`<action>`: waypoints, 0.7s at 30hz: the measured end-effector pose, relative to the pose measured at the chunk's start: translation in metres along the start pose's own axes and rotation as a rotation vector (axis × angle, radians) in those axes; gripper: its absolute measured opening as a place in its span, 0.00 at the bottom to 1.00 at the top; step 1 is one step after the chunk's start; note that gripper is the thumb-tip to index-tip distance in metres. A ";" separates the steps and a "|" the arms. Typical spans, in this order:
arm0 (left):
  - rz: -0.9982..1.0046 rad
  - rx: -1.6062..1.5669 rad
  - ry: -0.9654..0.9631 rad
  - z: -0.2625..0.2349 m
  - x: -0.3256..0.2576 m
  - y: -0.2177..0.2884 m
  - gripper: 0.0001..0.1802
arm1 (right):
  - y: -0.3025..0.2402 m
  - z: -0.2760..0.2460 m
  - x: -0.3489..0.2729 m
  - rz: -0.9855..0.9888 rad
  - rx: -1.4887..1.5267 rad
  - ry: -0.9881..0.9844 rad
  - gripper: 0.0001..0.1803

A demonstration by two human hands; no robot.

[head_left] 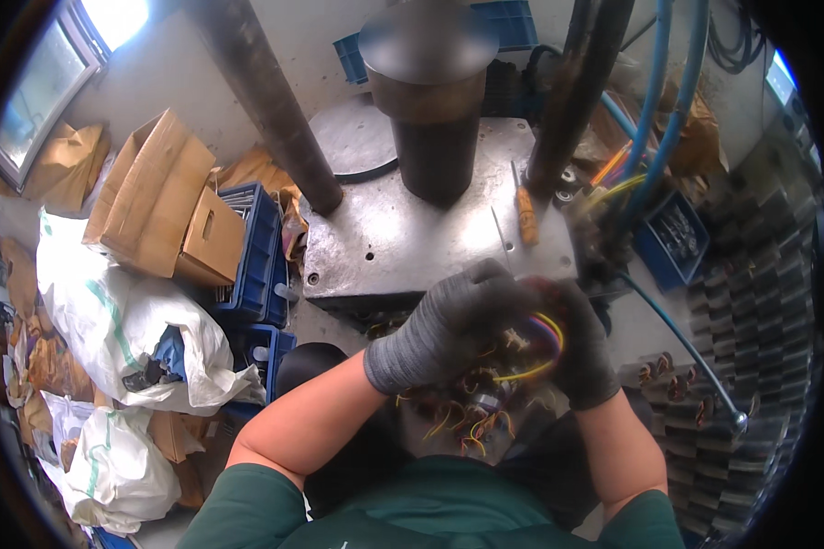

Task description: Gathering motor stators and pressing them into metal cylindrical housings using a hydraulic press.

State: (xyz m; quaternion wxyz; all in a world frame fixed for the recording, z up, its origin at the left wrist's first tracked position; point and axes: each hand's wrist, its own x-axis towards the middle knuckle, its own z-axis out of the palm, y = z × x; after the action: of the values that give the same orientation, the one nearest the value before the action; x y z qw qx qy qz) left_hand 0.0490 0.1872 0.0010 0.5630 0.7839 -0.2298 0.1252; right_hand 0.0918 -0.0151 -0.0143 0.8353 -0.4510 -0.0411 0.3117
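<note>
My left hand (471, 311) and my right hand (584, 352), both in dark grey knit gloves, meet in front of the metal press plate (412, 247). Their fingers are closed together and blurred by motion. A loop of yellow, purple and red wires (551, 339) curves down between them; whatever part the wires run from is covered by the gloves. Beneath the hands lies a pile of small motor parts (487, 401) with yellow and orange leads. On the plate, beyond my right hand, rests a screwdriver with an orange-yellow handle (526, 218).
A thick dark ram (435, 146) and two steel columns (265, 101) rise from the plate. Cartons (151, 192), blue crates (256, 252) and white sacks (124, 311) crowd the left. Stacked dark metal pieces (742, 339), a blue bin (673, 238) and blue hoses (677, 110) stand right.
</note>
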 end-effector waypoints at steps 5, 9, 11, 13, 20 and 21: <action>0.090 0.363 -0.120 -0.001 0.003 0.002 0.14 | 0.007 -0.006 0.000 -0.029 -0.123 0.000 0.29; 0.048 0.496 -0.148 -0.001 0.005 0.004 0.15 | 0.010 0.002 -0.002 -0.049 -0.308 0.004 0.33; -0.029 0.380 -0.143 0.002 0.006 0.004 0.16 | 0.012 -0.002 -0.002 -0.051 -0.320 0.007 0.33; -0.004 0.313 -0.048 0.001 0.004 0.001 0.19 | 0.009 0.003 0.000 -0.050 -0.326 -0.007 0.33; -0.411 -0.161 -0.002 0.006 0.003 -0.018 0.33 | 0.016 -0.001 -0.004 -0.150 -0.485 0.015 0.38; -0.457 -0.236 -0.081 0.005 0.005 -0.018 0.33 | 0.019 -0.003 -0.006 -0.257 -0.572 0.006 0.40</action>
State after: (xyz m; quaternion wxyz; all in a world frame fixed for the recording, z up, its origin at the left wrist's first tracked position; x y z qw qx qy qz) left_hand 0.0619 0.1858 -0.0137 0.6545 0.7488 -0.0820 -0.0643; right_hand 0.0789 -0.0132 -0.0294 0.7073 -0.6597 -0.1812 0.1781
